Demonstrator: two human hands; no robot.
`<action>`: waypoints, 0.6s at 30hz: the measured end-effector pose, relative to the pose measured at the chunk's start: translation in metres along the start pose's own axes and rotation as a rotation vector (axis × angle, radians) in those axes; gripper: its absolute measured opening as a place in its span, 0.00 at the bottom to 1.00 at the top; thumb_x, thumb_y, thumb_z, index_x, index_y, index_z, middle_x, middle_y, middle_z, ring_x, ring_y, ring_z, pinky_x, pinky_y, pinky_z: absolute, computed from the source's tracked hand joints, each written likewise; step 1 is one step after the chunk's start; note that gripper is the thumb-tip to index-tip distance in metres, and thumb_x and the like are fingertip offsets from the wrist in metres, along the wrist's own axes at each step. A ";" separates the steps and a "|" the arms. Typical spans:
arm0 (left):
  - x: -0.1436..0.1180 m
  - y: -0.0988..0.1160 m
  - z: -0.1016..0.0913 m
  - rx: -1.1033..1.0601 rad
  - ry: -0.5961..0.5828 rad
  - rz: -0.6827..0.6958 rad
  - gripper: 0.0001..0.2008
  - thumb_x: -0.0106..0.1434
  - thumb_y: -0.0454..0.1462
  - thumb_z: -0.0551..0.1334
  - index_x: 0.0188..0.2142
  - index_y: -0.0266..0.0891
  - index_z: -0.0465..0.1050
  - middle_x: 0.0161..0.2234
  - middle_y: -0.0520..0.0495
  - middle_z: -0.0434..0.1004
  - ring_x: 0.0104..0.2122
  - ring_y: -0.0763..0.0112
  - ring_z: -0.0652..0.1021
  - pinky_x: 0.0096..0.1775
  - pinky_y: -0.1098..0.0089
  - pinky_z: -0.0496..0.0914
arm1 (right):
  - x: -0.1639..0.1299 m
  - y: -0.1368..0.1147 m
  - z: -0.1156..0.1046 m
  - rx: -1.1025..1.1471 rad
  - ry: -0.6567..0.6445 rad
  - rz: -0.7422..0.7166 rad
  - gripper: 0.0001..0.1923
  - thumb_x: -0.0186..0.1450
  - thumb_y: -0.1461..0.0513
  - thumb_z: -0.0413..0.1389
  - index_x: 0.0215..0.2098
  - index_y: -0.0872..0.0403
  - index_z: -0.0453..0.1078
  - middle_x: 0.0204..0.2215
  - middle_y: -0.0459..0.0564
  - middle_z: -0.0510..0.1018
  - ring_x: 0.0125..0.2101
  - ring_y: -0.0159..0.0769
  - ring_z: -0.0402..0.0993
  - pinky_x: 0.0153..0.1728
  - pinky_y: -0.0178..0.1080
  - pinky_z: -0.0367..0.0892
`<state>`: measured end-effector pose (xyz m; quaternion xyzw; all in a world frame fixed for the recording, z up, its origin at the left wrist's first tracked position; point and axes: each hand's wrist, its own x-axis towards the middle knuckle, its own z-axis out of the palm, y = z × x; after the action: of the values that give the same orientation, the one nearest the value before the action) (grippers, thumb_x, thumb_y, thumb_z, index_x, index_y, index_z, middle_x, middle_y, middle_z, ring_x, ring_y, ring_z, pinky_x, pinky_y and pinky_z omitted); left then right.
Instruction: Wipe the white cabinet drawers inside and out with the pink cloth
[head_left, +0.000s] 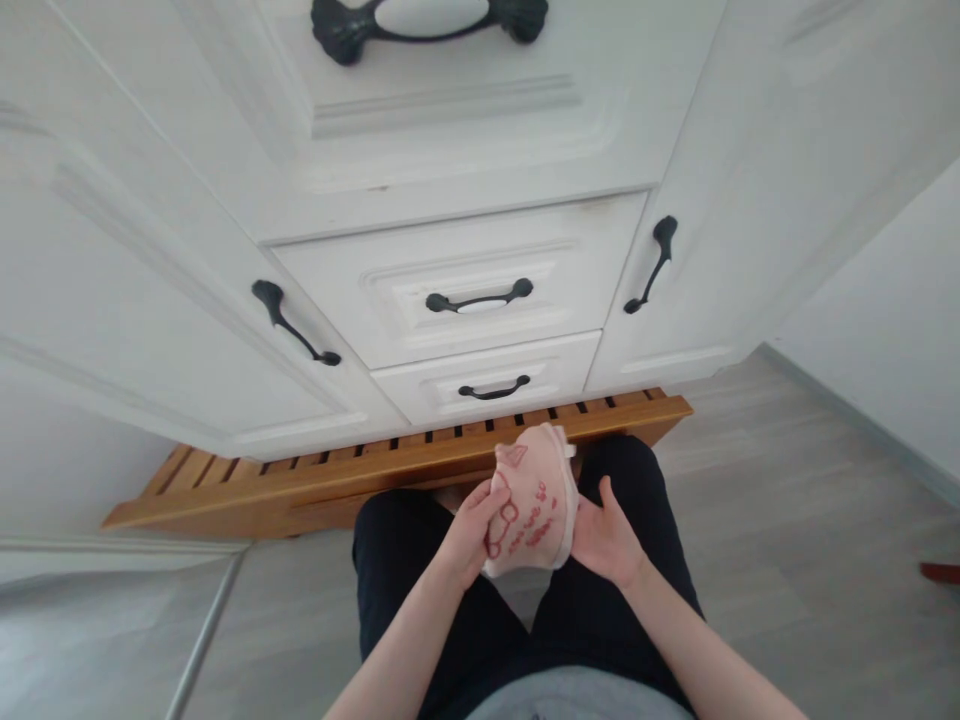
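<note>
Nearest the camera are a grey shirt hem [577,700] and two bare forearms that reach forward over dark trousers [405,580]. The left hand [471,530] is loosely curled, with its fingers bent against the left side of a pink cloth [534,510] and its thumb lying on the printed face. The right hand [606,540] is open, palm turned up and inward, with the thumb standing free and the fingers hidden behind the cloth's right edge, where they seem to support it from beneath. Whether those fingers pinch the cloth cannot be told.

The cloth sits between the two hands, above the knees and in front of the lower edge of the cabinet. It is small, pale pink and folded into a rounded, pouch-like shape, narrower at the top. Red outline drawing and a line of red lettering run across its face, too small to read. A lighter band edges its right side and top.

Beyond the knees, a slatted wooden rack [420,460] lies along the grey floor [787,500] at the foot of the cabinet [150,330]. The cabinet is white, with panelled doors at left and right and three stacked drawers [480,300] between them. Each door and drawer carries a dark handle [480,299]. A pale wall [900,330] with a grey skirting rises on the right.
</note>
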<state>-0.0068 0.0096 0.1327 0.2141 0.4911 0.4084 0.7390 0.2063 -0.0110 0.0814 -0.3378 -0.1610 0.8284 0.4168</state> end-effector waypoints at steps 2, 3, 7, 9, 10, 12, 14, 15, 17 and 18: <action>0.001 -0.008 -0.010 -0.103 0.000 -0.086 0.22 0.51 0.44 0.75 0.42 0.36 0.76 0.29 0.49 0.79 0.31 0.65 0.80 0.38 0.67 0.75 | 0.001 0.000 0.004 -0.020 -0.009 0.041 0.38 0.61 0.32 0.55 0.52 0.52 0.73 0.50 0.57 0.82 0.52 0.48 0.78 0.53 0.51 0.70; 0.001 -0.011 -0.013 -0.156 -0.007 -0.143 0.22 0.52 0.44 0.74 0.43 0.36 0.76 0.31 0.48 0.80 0.33 0.64 0.80 0.39 0.66 0.75 | 0.002 -0.003 0.006 -0.075 0.014 0.049 0.33 0.61 0.37 0.61 0.53 0.52 0.72 0.49 0.55 0.82 0.50 0.46 0.79 0.51 0.48 0.71; 0.002 -0.021 -0.019 -0.152 0.052 -0.138 0.23 0.51 0.49 0.75 0.38 0.35 0.77 0.32 0.47 0.81 0.32 0.65 0.79 0.36 0.68 0.73 | 0.011 -0.015 0.012 -0.330 0.221 -0.033 0.26 0.55 0.51 0.71 0.45 0.54 0.73 0.41 0.51 0.83 0.41 0.42 0.80 0.47 0.44 0.72; 0.004 -0.026 -0.020 -0.040 0.132 0.014 0.25 0.50 0.53 0.76 0.35 0.35 0.77 0.28 0.49 0.79 0.28 0.69 0.76 0.33 0.71 0.70 | 0.014 -0.016 0.012 -0.476 0.362 -0.143 0.24 0.55 0.51 0.70 0.45 0.54 0.74 0.40 0.51 0.83 0.42 0.44 0.79 0.48 0.46 0.71; 0.005 -0.029 -0.020 0.010 0.166 0.083 0.26 0.50 0.54 0.76 0.34 0.34 0.78 0.27 0.50 0.78 0.27 0.72 0.75 0.32 0.72 0.68 | 0.015 -0.016 0.013 -0.550 0.422 -0.207 0.25 0.56 0.52 0.69 0.47 0.53 0.73 0.43 0.51 0.82 0.44 0.45 0.78 0.51 0.48 0.70; 0.007 -0.033 -0.022 0.067 0.204 0.170 0.26 0.50 0.56 0.76 0.32 0.34 0.78 0.25 0.51 0.75 0.25 0.75 0.71 0.30 0.74 0.64 | 0.015 -0.013 0.016 -0.640 0.503 -0.312 0.31 0.55 0.54 0.69 0.55 0.52 0.71 0.50 0.52 0.80 0.51 0.48 0.76 0.58 0.50 0.67; 0.008 -0.034 -0.024 0.078 0.209 0.196 0.26 0.49 0.55 0.76 0.32 0.34 0.79 0.26 0.52 0.75 0.25 0.76 0.70 0.30 0.74 0.63 | 0.013 -0.012 0.021 -0.607 0.507 -0.357 0.41 0.54 0.56 0.68 0.64 0.50 0.64 0.56 0.53 0.77 0.56 0.49 0.73 0.62 0.50 0.63; 0.008 -0.032 -0.025 0.082 0.201 0.202 0.26 0.49 0.55 0.76 0.34 0.35 0.80 0.27 0.51 0.76 0.27 0.74 0.71 0.32 0.74 0.65 | 0.012 -0.012 0.023 -0.566 0.484 -0.361 0.45 0.55 0.56 0.68 0.68 0.48 0.59 0.57 0.52 0.76 0.57 0.48 0.73 0.63 0.50 0.63; 0.007 -0.028 -0.027 0.128 0.184 0.219 0.26 0.50 0.54 0.76 0.38 0.36 0.82 0.31 0.49 0.80 0.32 0.70 0.74 0.36 0.73 0.68 | 0.009 -0.013 0.024 -0.531 0.423 -0.379 0.47 0.59 0.55 0.66 0.72 0.44 0.52 0.58 0.50 0.76 0.57 0.45 0.72 0.64 0.50 0.61; 0.006 -0.026 -0.028 0.167 0.186 0.225 0.25 0.51 0.54 0.76 0.37 0.36 0.82 0.32 0.49 0.80 0.33 0.69 0.75 0.38 0.72 0.68 | 0.008 -0.015 0.024 -0.569 0.397 -0.388 0.44 0.60 0.54 0.65 0.71 0.43 0.55 0.57 0.50 0.76 0.57 0.45 0.72 0.65 0.50 0.60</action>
<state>-0.0200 -0.0027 0.0986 0.2898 0.5626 0.4644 0.6195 0.1952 0.0046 0.1031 -0.5567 -0.3612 0.5750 0.4784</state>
